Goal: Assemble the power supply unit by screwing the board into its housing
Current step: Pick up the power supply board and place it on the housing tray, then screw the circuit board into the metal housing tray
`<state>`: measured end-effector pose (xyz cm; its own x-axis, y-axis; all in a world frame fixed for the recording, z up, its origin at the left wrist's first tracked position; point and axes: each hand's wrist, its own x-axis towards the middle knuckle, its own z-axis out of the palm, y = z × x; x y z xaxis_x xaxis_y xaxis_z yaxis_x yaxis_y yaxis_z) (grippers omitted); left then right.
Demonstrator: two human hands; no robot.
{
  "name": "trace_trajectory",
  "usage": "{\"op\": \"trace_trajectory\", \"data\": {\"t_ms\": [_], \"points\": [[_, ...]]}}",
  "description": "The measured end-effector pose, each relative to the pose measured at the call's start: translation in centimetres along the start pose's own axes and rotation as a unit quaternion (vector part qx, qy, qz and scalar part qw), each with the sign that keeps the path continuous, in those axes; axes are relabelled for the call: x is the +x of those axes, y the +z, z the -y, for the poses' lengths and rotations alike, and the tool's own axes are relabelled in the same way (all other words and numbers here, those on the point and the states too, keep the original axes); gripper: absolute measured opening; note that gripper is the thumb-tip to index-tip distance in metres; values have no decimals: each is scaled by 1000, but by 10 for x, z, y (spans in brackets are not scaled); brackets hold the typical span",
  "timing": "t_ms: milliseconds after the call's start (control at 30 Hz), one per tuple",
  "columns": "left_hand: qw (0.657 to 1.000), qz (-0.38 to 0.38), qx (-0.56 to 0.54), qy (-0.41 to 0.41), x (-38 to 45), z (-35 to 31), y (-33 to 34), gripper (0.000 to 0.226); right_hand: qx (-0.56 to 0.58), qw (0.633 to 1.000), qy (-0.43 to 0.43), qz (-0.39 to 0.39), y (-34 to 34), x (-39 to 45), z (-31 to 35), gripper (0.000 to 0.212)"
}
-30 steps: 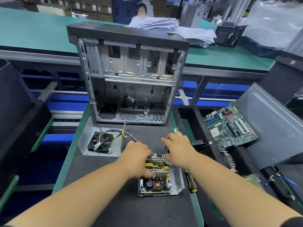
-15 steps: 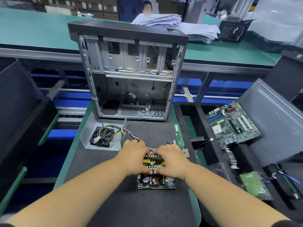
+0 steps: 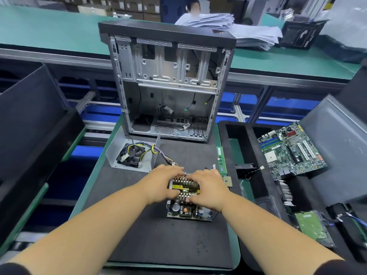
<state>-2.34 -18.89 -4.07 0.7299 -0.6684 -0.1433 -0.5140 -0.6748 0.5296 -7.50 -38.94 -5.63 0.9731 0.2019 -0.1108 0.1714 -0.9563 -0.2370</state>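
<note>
The power supply board [image 3: 185,210], with heat sinks, capacitors and a yellow band, lies in its shallow metal housing on the black mat [image 3: 139,231]. My left hand [image 3: 161,184] grips the board's left side, fingers curled over the heat sinks. My right hand [image 3: 206,188] grips its right side the same way. A bundle of coloured wires [image 3: 162,157] runs from the board to the grey housing cover [image 3: 114,153], which carries a black fan [image 3: 132,154] and lies behind on the left. No screwdriver or screw is visible.
An open computer case [image 3: 168,84] stands upright at the mat's far end. A memory stick [image 3: 221,160] and a processor chip [image 3: 228,180] lie right of my hands. The black tray on the right holds a motherboard [image 3: 290,149] and a hard drive [image 3: 309,227].
My right hand moved from the board's far right corner onto its right side, so both hands now hold it. The screwdriver seen on the mat's right edge is out of sight.
</note>
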Motion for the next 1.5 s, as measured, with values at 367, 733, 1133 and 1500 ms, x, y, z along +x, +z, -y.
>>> {"op": "trace_trajectory", "data": {"t_ms": [367,733,1133,1500], "points": [[1000,-26,-14,6,-4,0,4,57,-5,1000,-14,4,-4,-2,1,69],[999,-39,11,12,-7,6,7,55,8,999,-45,30,-8,3,0,71],[959,-215,-175,-55,-19,-16,-4,31,246,928,264,-89,-20,-38,-71,11],[909,-296,-269,-119,-36,-39,2,33,171,931,321,18,20,-56,-83,29]]}}
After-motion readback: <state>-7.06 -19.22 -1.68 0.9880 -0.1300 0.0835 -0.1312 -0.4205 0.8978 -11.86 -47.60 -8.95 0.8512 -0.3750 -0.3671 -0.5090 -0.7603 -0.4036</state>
